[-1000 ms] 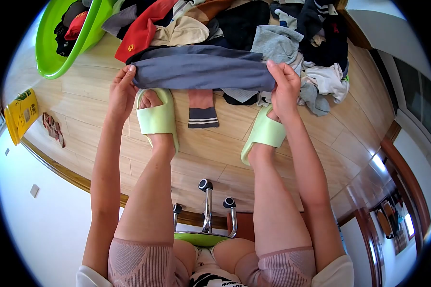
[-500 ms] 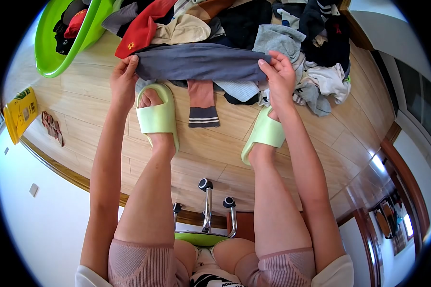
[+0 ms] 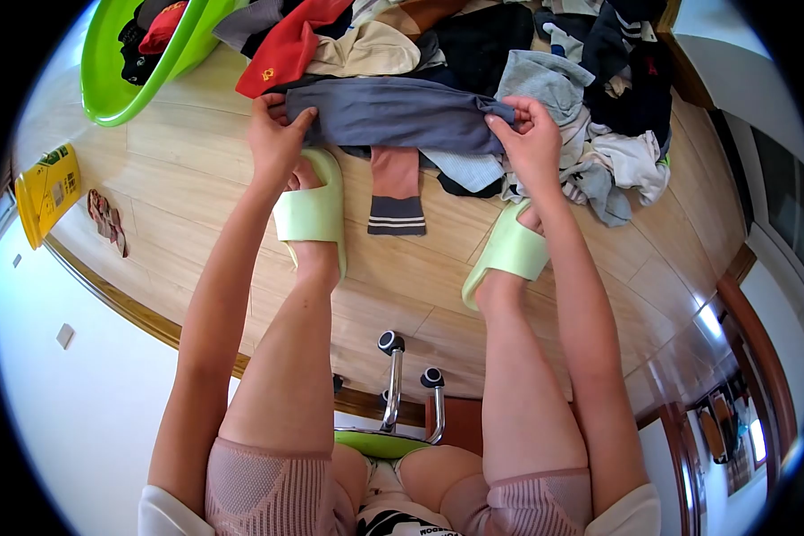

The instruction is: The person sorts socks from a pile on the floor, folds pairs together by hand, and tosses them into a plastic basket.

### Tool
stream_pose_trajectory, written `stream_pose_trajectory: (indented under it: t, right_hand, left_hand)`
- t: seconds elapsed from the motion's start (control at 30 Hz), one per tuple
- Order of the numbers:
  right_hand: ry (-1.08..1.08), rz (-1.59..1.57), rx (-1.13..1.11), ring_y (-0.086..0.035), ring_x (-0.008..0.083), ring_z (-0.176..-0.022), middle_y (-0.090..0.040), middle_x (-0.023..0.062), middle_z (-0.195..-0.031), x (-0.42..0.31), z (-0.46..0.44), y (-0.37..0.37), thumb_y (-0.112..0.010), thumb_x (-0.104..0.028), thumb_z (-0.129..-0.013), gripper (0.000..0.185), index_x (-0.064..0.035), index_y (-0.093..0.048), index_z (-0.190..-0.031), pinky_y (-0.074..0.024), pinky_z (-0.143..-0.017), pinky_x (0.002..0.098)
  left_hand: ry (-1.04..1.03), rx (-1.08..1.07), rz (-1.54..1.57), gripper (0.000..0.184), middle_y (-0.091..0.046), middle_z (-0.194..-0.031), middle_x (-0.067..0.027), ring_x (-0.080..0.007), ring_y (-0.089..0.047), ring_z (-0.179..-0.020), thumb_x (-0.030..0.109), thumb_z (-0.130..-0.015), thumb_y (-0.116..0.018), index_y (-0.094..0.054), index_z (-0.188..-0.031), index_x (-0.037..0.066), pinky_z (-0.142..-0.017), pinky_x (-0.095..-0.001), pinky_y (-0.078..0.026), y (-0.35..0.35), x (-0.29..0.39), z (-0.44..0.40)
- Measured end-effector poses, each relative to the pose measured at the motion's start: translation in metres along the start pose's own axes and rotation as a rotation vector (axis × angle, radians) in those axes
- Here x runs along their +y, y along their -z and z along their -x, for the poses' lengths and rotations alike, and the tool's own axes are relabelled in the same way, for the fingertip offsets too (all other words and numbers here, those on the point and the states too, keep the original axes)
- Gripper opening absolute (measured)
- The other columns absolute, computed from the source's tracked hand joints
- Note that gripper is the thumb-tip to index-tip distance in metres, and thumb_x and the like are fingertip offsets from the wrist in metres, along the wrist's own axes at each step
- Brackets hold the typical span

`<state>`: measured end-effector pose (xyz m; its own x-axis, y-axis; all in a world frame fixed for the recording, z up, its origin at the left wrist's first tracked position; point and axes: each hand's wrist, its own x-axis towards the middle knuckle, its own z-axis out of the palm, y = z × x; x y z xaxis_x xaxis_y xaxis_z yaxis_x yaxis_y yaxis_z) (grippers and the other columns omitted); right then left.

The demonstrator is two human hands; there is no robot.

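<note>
Our step seems to be straightening the grey cloth point(image 3: 393, 112), stretched between our left grip point(image 3: 277, 138) and right grip point(image 3: 531, 136), each pinching an end before the clothes pile point(image 3: 478, 45), and moving it calls for even tension.

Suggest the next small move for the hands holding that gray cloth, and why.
I'd probably bring the right hand toward the left hand, folding the gray cloth in half, since each grips near one end, with its length stretched between them.
</note>
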<state>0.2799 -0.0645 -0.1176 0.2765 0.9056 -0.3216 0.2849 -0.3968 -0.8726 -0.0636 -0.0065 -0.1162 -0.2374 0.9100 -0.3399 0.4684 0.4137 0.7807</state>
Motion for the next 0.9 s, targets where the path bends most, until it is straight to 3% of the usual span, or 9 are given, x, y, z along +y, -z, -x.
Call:
stream_pose_trajectory:
  t: [0.07, 0.17, 0.4, 0.5, 0.53, 0.63, 0.67, 0.8, 0.9]
  right_hand:
    - [-0.079, -0.024, -0.061, -0.059, 0.0084, -0.072, -0.068, 0.0038, -0.088, -0.007, 0.002, 0.009, -0.079, -0.012, -0.080, 0.028, -0.0037, -0.066, -0.104, -0.0473, -0.065, 0.0215]
    - [-0.112, -0.221, -0.093, -0.054, 0.0046, -0.070, -0.064, -0.0008, -0.083, -0.019, 0.008, 0.014, -0.078, -0.011, -0.080, 0.024, -0.0035, -0.065, -0.099, -0.0426, -0.062, 0.0196]
    - [-0.189, -0.452, -0.099, -0.051, 0.0031, -0.070, -0.060, -0.0031, -0.082, -0.037, 0.015, 0.035, -0.077, -0.012, -0.083, 0.021, -0.0051, -0.062, -0.095, -0.0388, -0.063, 0.0182]
    - [-0.152, -0.341, -0.007, -0.052, 0.0034, -0.071, -0.060, -0.0034, -0.082, -0.031, 0.007, 0.040, -0.076, -0.013, -0.085, 0.022, -0.0041, -0.061, -0.099, -0.0406, -0.065, 0.0185]
    - [-0.102, -0.262, 0.027, -0.056, 0.0085, -0.076, -0.064, 0.0025, -0.092, -0.024, 0.003, 0.037, -0.075, -0.015, -0.086, 0.027, -0.0017, -0.061, -0.104, -0.0461, -0.068, 0.0226]
    - [0.189, 0.194, 0.204, -0.062, 0.0175, -0.086, -0.065, 0.0103, -0.104, -0.024, 0.003, 0.029, -0.074, -0.013, -0.085, 0.031, -0.0005, -0.060, -0.109, -0.0513, -0.072, 0.0287]
    - [0.303, 0.497, 0.276, -0.064, 0.0243, -0.095, -0.063, 0.0140, -0.111, -0.029, 0.008, 0.032, -0.073, -0.009, -0.083, 0.032, -0.0024, -0.061, -0.112, -0.0536, -0.076, 0.0330]
    - [0.284, 0.217, 0.069, -0.065, 0.0233, -0.092, -0.064, 0.0109, -0.105, -0.057, 0.024, 0.010, -0.070, -0.007, -0.083, 0.027, -0.0052, -0.065, -0.110, -0.0546, -0.076, 0.0325]
    - [0.321, 0.015, -0.120, -0.066, 0.0214, -0.090, -0.065, 0.0097, -0.103, -0.074, 0.041, -0.016, -0.069, -0.004, -0.080, 0.028, -0.0055, -0.067, -0.108, -0.0553, -0.075, 0.0318]
  left_hand:
    - [0.037, 0.020, -0.088, 0.037, -0.067, -0.092, -0.0063, -0.0132, -0.062, -0.078, 0.010, -0.078, -0.083, -0.060, -0.105, -0.001, -0.073, -0.0261, -0.052, -0.004, 0.012, 0.003]
    - [0.110, -0.137, -0.055, 0.026, -0.065, -0.083, -0.0031, -0.0105, -0.061, -0.075, 0.015, -0.081, -0.081, -0.064, -0.094, 0.000, -0.070, -0.0241, -0.050, 0.003, -0.001, -0.007]
    - [0.199, -0.259, 0.562, 0.009, -0.060, -0.078, 0.0043, -0.0035, -0.052, -0.068, 0.013, -0.090, -0.070, -0.065, -0.087, 0.007, -0.062, -0.0213, -0.043, 0.026, 0.049, 0.017]
    - [0.208, -0.285, 0.631, 0.018, -0.057, -0.075, 0.0063, -0.0022, -0.050, -0.065, 0.018, -0.093, -0.070, -0.061, -0.081, 0.009, -0.060, -0.0196, -0.042, 0.023, 0.042, 0.011]
    - [0.251, -0.303, 0.617, 0.020, -0.055, -0.074, 0.0068, -0.0017, -0.049, -0.064, 0.020, -0.094, -0.069, -0.060, -0.079, 0.010, -0.059, -0.0193, -0.041, 0.019, 0.037, 0.008]
    - [0.327, -0.318, 0.559, 0.025, -0.053, -0.073, 0.0081, -0.0005, -0.046, -0.062, 0.024, -0.096, -0.068, -0.057, -0.077, 0.013, -0.056, -0.0188, -0.038, 0.011, 0.036, 0.006]
    - [0.316, -0.298, 0.528, 0.025, -0.053, -0.072, 0.0082, -0.0002, -0.045, -0.062, 0.024, -0.096, -0.068, -0.057, -0.077, 0.013, -0.056, -0.0189, -0.038, 0.012, 0.038, 0.008]
    - [0.211, -0.230, 0.496, 0.024, -0.053, -0.072, 0.0081, 0.0000, -0.045, -0.062, 0.023, -0.096, -0.068, -0.056, -0.078, 0.013, -0.056, -0.0189, -0.038, 0.020, 0.027, 0.004]
    - [0.182, -0.265, 0.625, 0.024, -0.053, -0.071, 0.0076, -0.0002, -0.046, -0.062, 0.021, -0.096, -0.069, -0.055, -0.077, 0.013, -0.056, -0.0191, -0.038, 0.022, 0.074, 0.028]
